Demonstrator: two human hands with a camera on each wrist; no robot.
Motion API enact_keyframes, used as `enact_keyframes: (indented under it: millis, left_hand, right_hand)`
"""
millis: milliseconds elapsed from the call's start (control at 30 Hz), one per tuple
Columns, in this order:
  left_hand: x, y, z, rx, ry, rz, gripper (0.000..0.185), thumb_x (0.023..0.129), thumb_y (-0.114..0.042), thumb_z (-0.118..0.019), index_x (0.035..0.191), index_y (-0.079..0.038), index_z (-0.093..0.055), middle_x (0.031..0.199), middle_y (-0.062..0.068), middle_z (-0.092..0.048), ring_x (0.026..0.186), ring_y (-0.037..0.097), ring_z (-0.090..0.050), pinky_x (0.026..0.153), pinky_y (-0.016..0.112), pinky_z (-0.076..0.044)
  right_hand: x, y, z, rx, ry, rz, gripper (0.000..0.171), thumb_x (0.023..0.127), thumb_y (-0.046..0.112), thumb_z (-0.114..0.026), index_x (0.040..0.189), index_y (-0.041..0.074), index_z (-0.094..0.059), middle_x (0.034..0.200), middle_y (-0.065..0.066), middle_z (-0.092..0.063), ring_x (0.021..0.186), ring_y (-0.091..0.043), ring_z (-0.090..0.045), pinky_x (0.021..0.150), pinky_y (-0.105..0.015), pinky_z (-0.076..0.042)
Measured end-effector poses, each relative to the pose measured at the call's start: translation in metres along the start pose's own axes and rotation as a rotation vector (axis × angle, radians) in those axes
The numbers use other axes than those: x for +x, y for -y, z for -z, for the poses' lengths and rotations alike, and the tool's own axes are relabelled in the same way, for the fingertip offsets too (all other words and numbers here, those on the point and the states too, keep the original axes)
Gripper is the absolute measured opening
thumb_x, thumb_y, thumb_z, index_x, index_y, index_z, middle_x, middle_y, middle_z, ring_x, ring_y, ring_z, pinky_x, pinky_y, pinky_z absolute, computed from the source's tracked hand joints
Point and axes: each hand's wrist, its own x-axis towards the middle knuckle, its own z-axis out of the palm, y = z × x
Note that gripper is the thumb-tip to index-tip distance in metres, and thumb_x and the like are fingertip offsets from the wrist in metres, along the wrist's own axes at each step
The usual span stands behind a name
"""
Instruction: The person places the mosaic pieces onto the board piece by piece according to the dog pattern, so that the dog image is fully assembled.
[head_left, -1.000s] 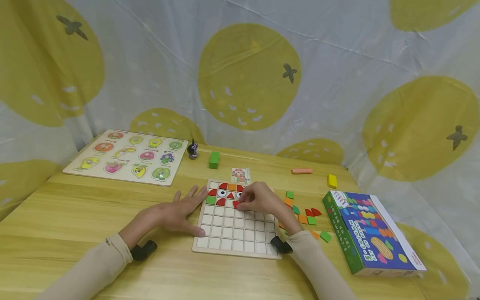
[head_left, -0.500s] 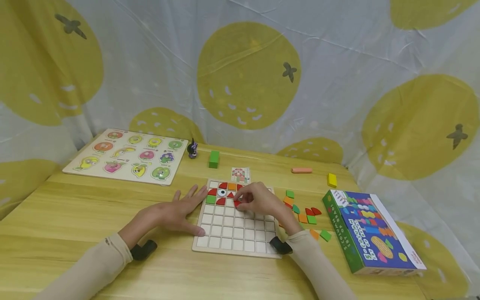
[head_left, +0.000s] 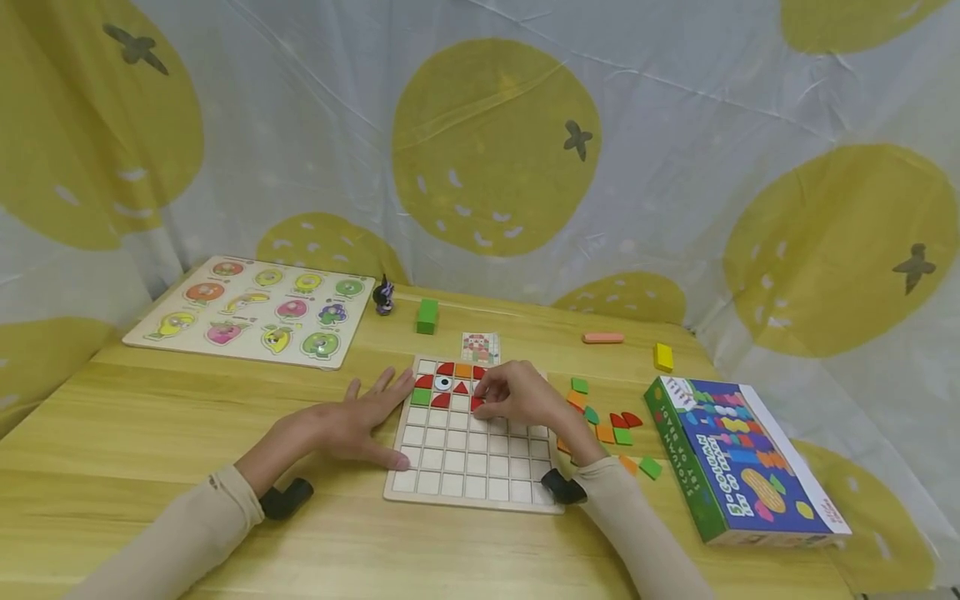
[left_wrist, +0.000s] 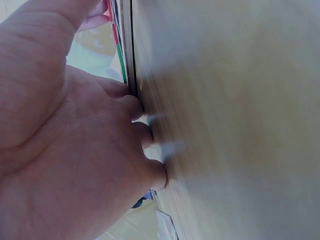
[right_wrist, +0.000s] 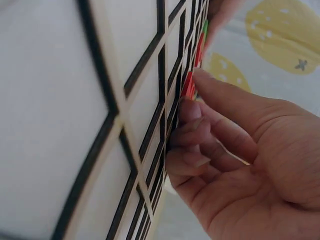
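Head view: at the lower centre of the frame, the right hand [head_left: 517,396] pinches a red piece [head_left: 476,404] down onto the grid board [head_left: 472,462], just below the row of eye, red and green pieces already seated. The left hand [head_left: 352,421] lies flat, fingers spread, on the worktop [head_left: 150,425] against the board's left edge. Loose pieces [head_left: 611,421] wait right of the board.

Left wrist view: the released grip presses its fingertips [left_wrist: 132,107] by the board's rim.

Right wrist view: the fingers [right_wrist: 200,130] curl round the red piece over a cell.

The seating step seems in hand; next, I judge, the piece needs squaring into its cell.
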Motion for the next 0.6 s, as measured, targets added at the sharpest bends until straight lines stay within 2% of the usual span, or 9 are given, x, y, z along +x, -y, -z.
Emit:
enact_keyframes:
  millis: [133, 267, 400, 600]
  left_hand:
    - [0.001, 0.0, 0.0, -0.001, -0.002, -0.002, 0.126, 0.092, -0.054, -0.083, 0.172, -0.002, -0.002, 0.18, 0.022, 0.007, 0.164, 0.046, 0.014, 0.125, 0.074, 0.013]
    - [0.001, 0.0, -0.001, -0.004, -0.005, -0.008, 0.125, 0.092, -0.054, -0.083, 0.172, -0.001, -0.002, 0.18, 0.022, 0.007, 0.164, 0.047, 0.014, 0.124, 0.075, 0.013]
    - [0.001, 0.0, -0.001, 0.004, -0.006, -0.007, 0.124, 0.093, -0.054, -0.082, 0.173, -0.002, -0.002, 0.18, 0.022, 0.007, 0.164, 0.047, 0.014, 0.125, 0.074, 0.013]
    - [0.001, -0.002, 0.0, -0.009, -0.01, -0.01, 0.124, 0.093, -0.053, -0.083, 0.172, -0.002, -0.002, 0.18, 0.022, 0.007, 0.164, 0.048, 0.013, 0.124, 0.075, 0.013]
  right_hand:
    - [-0.009, -0.008, 0.016, 0.04, -0.014, 0.045, 0.019, 0.095, 0.014, -0.085, 0.11, 0.003, -0.081, 0.084, 0.002, -0.073, 0.072, -0.009, -0.064, 0.07, -0.025, -0.056]
    - [-0.025, -0.029, 0.042, 0.058, -0.082, 0.041, 0.02, 0.096, 0.011, -0.082, 0.113, 0.0, -0.08, 0.086, -0.001, -0.074, 0.075, -0.015, -0.066, 0.068, -0.027, -0.056]
    - [-0.043, -0.062, 0.065, 0.034, -0.174, -0.003, 0.021, 0.096, 0.004, -0.08, 0.116, -0.004, -0.079, 0.091, -0.006, -0.073, 0.08, -0.02, -0.066, 0.07, -0.027, -0.055]
    - [-0.059, -0.106, 0.081, 0.003, -0.194, -0.111, 0.025, 0.094, 0.003, -0.083, 0.117, -0.007, -0.078, 0.101, -0.016, -0.077, 0.086, -0.025, -0.068, 0.079, -0.027, -0.057]
